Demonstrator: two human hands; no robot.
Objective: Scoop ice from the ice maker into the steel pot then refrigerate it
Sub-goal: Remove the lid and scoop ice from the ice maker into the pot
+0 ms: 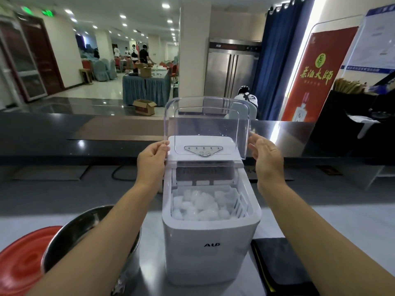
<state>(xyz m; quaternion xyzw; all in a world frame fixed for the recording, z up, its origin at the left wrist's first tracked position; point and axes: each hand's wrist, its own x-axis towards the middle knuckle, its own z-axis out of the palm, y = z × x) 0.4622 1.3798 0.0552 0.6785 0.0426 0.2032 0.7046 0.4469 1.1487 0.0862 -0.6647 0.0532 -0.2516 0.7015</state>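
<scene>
Lower left: steel pot (70, 233) beside the ice maker (210, 242), under the extended left forearm. Left hand (151, 155) grips the left edge of the raised clear lid (206, 122). Ice (201, 206) fills the open compartment at centre. Right hand (266, 155), fingers straight, touches the lid's right edge
</scene>
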